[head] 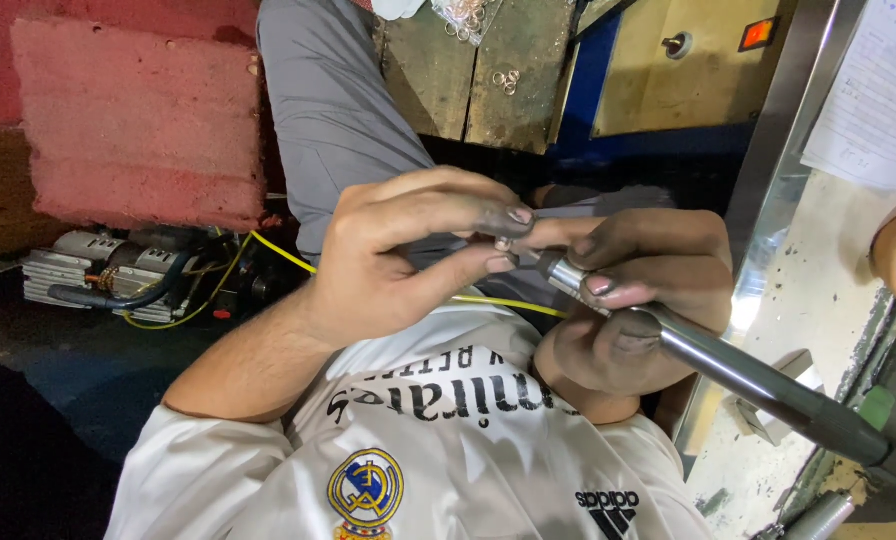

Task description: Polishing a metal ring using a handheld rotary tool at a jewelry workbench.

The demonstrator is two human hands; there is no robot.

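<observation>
My right hand is wrapped around the front end of a long dark metal rod-shaped tool that runs down to the right. Its shiny silver tip sticks out between my fingers. My left hand pinches something small at that tip with thumb and forefinger; the pinched piece is too small to make out. Both hands are grimy and meet above my lap, over my white shirt and grey trousers.
A small motor unit with yellow wire lies on the dark floor at left, below a red block. Small metal rings lie on a worn wooden board ahead. A metal post and a paper sheet stand right.
</observation>
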